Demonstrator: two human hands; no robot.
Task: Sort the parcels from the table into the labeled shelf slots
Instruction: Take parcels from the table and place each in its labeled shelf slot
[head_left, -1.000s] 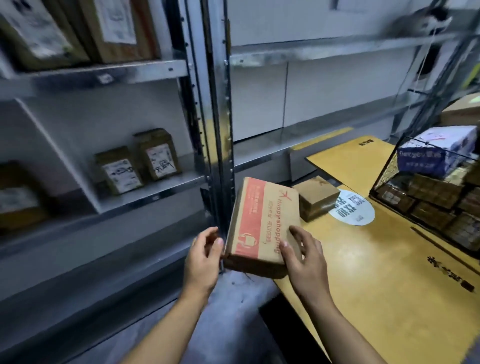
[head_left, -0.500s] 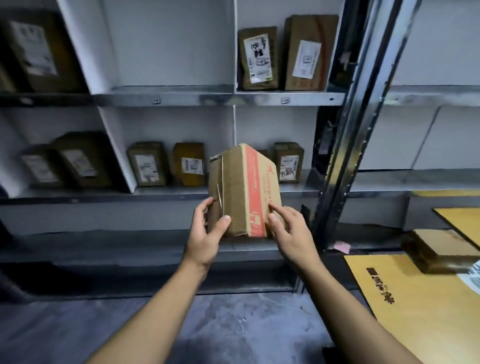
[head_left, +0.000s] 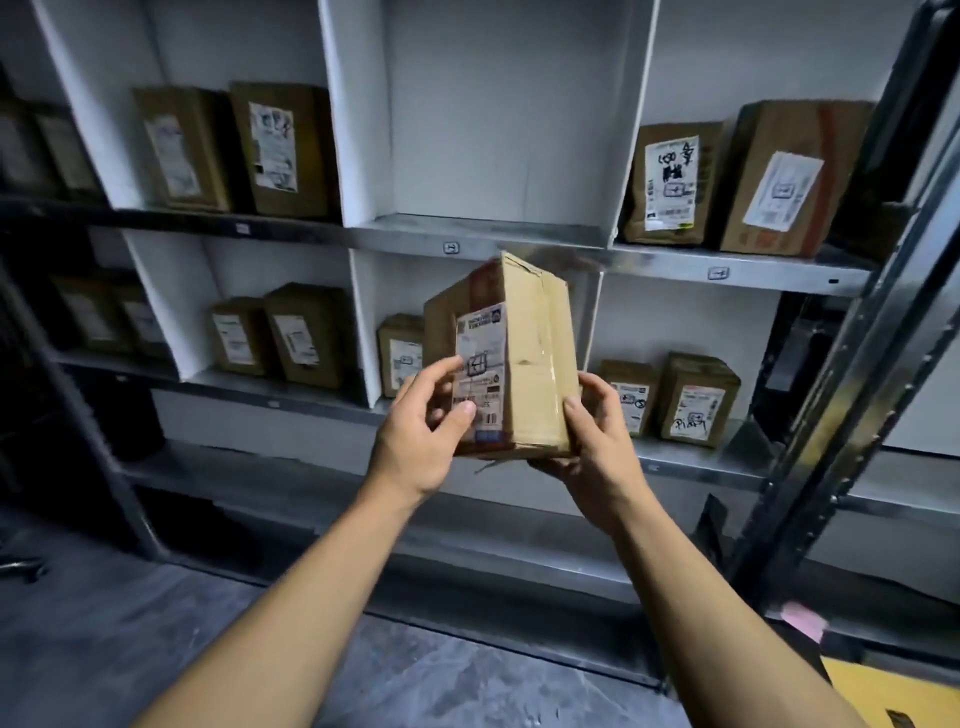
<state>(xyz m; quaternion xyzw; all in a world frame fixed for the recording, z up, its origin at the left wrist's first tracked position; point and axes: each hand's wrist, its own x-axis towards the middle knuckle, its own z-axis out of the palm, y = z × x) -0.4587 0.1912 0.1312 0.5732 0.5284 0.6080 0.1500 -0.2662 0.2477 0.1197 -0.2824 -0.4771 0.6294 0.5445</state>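
Observation:
I hold a cardboard parcel (head_left: 524, 358) upright in front of the shelf unit, its white shipping label turned toward me. My left hand (head_left: 423, 431) grips its left face over the label. My right hand (head_left: 592, 441) supports its lower right corner from beneath. The parcel hangs before the middle column of slots, just under the metal shelf edge (head_left: 519, 244) that carries small slot labels (head_left: 451, 247). The slot above that edge (head_left: 493, 130) holds nothing. Behind the parcel, a small box (head_left: 400, 353) sits in the lower middle slot, partly hidden.
Other slots hold labelled cardboard boxes: two upper right (head_left: 670, 182), two lower right (head_left: 698, 400), two upper left (head_left: 228, 145), two lower left (head_left: 280, 338). A metal upright post (head_left: 852, 389) stands at the right. A yellow table corner (head_left: 883, 696) shows bottom right.
I turned from the table to face the shelves. The parcel has been rotated so its label faces me instead of the red stripe, and raised closer to the middle slots.

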